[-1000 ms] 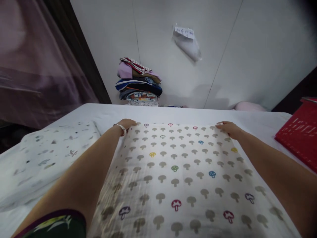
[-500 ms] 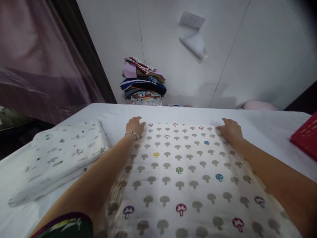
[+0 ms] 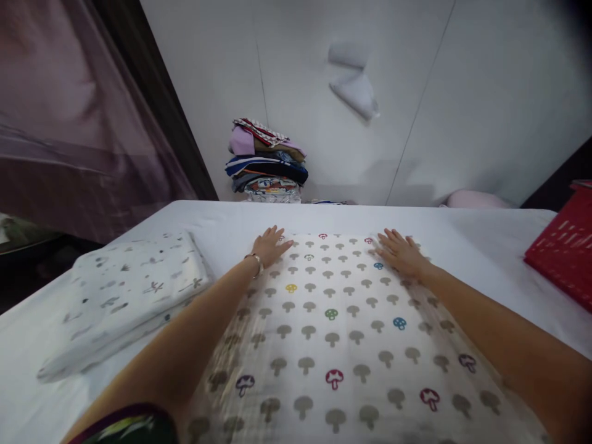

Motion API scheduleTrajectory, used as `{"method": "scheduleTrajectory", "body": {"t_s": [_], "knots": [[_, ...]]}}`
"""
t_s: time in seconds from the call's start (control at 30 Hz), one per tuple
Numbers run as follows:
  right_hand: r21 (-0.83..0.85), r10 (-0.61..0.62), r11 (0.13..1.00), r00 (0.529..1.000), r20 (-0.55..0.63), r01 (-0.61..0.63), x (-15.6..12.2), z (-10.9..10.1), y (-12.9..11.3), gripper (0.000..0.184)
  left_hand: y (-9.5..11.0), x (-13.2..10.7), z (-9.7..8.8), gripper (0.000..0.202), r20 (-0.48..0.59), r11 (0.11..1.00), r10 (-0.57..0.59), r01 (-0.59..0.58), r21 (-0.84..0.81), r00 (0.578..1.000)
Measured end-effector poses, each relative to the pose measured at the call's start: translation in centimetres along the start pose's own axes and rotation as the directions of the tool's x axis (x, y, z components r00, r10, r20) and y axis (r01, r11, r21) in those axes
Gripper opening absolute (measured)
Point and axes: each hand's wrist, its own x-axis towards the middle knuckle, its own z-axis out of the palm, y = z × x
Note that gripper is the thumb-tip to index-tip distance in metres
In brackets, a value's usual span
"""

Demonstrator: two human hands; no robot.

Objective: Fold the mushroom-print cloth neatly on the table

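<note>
A white cloth with grey and coloured mushroom prints (image 3: pixel 319 320) lies spread over the white-covered table (image 3: pixel 481 265), running from its far part toward me. Flat on the cloth's far left corner rests my left hand (image 3: pixel 269 246), fingers spread, a bracelet at the wrist. My right hand (image 3: pixel 401 251) lies palm down near the far right corner, its fingers stretched out on the fabric. Neither hand grips anything. To the left of my left arm is a folded white cloth with small plant-like prints (image 3: pixel 139 277).
At the right edge stands a red plastic basket (image 3: pixel 567 246). Beyond the table, a stack of folded clothes (image 3: pixel 268 160) sits by the white wall (image 3: pixel 194 74). A mauve curtain (image 3: pixel 55 111) hangs at the left, and something pink (image 3: pixel 476 198) shows behind the table's far edge.
Both hands have moved inward from the cloth's far side edges onto its top and now lie flat with fingers spread. The view has shifted slightly, showing more of the red basket.
</note>
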Motion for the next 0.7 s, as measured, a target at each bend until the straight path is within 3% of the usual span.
{"method": "scheduleTrajectory", "body": {"t_s": [0.07, 0.2, 0.37, 0.47, 0.53, 0.6, 0.7], "knots": [[-0.052, 0.015, 0.998, 0.998, -0.055, -0.018, -2.3, -0.1, 1.1, 0.064, -0.4, -2.5, -0.4, 0.066, -0.064, 0.998, 0.047, -0.045, 0.04, 0.997], [-0.053, 0.132, 0.99, 0.991, 0.036, -0.13, -6.0, 0.9, 3.1, 0.068, -1.5, -6.7, 0.5, 0.069, 0.02, 0.993, 0.027, -0.029, 0.111, 0.999], [0.02, 0.173, 0.984, 0.979, 0.106, -0.176, -6.7, 0.3, 2.5, 0.068, -1.8, -6.7, 0.6, 0.07, 0.092, 0.994, 0.013, -0.023, 0.108, 0.996], [0.085, 0.177, 0.98, 0.982, 0.06, -0.181, -8.4, -1.1, 2.1, 0.066, -1.7, -7.0, -0.2, 0.067, 0.059, 0.994, 0.005, -0.012, 0.11, 0.998], [0.139, 0.226, 0.964, 0.974, 0.011, -0.226, -11.3, -1.5, 2.2, 0.064, -1.5, -9.0, -0.5, 0.064, -0.007, 0.992, 0.012, -0.011, 0.124, 1.0], [0.178, 0.28, 0.944, 0.96, 0.017, -0.278, -15.6, -1.4, 2.3, 0.064, -1.4, -12.5, -0.2, 0.061, -0.044, 0.99, 0.052, -0.045, 0.134, 0.998], [0.197, 0.268, 0.944, 0.963, 0.0, -0.263, -22.7, -0.6, 1.8, 0.063, -1.4, -19.0, 0.7, 0.059, 0.015, 0.983, 0.124, -0.125, 0.132, 0.992]]}}
